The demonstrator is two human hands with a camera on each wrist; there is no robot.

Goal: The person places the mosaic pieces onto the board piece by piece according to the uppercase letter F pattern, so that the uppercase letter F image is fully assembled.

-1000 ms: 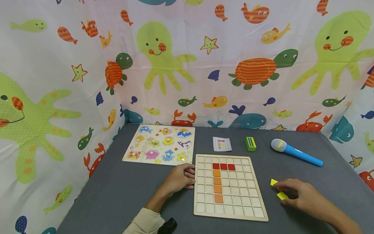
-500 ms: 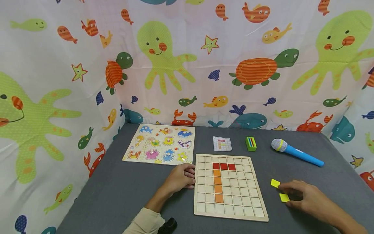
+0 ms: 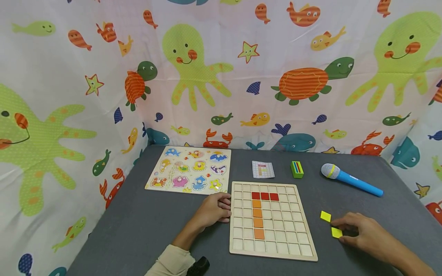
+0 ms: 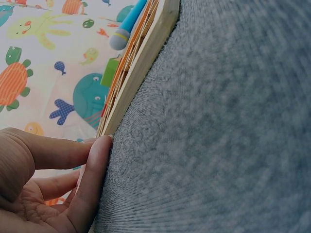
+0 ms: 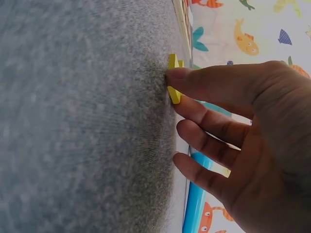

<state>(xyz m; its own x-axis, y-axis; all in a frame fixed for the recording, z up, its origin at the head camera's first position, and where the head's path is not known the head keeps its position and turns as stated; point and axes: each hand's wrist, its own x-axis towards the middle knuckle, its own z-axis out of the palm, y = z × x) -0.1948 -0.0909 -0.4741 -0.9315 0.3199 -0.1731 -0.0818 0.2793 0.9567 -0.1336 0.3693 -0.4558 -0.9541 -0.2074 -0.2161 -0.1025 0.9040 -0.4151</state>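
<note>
A wooden grid board [image 3: 271, 253] lies mid-table, with red tiles [image 3: 265, 196] in a row and orange tiles [image 3: 257, 212] in a column below them. My left hand [image 3: 213, 210] holds the board's left edge with curled fingers; in the left wrist view the fingertips [image 4: 99, 145] are right at its rim. To the right of the board, my right hand [image 3: 360, 232] pinches a yellow tile [image 3: 336, 232] low at the tabletop between thumb and index finger. A second yellow tile [image 3: 325, 216] lies just beyond it, near the index fingertip. In the right wrist view the thumb partly covers the pinched tile [image 5: 174, 94].
Behind the board lie a small pattern card [image 3: 263, 169], a green box with coloured strips [image 3: 297, 169] and a blue toy microphone [image 3: 357, 183]. A sea-animal peg puzzle [image 3: 188, 170] lies at back left. A printed sea-creature curtain [image 3: 221, 76] surrounds the table.
My right hand has shifted slightly right and toward me, the nearer yellow tile going with it. The farther tile is a little more exposed. My left hand and the board stay put.
</note>
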